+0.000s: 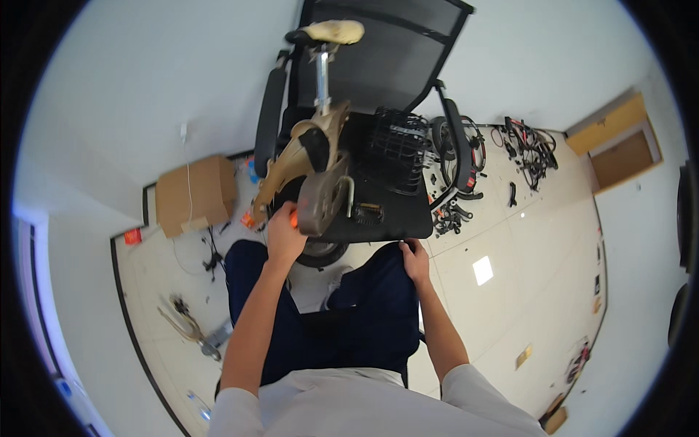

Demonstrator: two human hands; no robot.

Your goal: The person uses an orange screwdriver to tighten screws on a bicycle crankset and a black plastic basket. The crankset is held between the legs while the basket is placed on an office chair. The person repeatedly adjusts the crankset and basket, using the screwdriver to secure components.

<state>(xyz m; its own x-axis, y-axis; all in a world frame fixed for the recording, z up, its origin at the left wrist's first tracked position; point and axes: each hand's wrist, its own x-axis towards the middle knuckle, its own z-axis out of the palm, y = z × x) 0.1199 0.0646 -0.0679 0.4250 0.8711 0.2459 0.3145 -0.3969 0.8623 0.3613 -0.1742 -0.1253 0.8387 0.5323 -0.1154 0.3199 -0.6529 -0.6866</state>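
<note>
A black mesh office chair (393, 51) stands on a pale tiled floor (510, 291) by white walls, with a brown cardboard box (195, 195) well to its left and a small orange label (132, 236) on the floor beyond the box. On the chair's seat lies a tan bicycle frame (309, 153) with a cream saddle (335, 30) and grey chain guard (322, 204), beside a black wire basket (399, 149). The left hand (284, 234) is closed around an orange-handled tool (293, 217) against the guard, while the right hand (415, 261) curls on the seat's front edge.

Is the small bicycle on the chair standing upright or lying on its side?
Upright. The bicycle stands on the office chair with its saddle at the top, and the left hand is at it low down.
</note>
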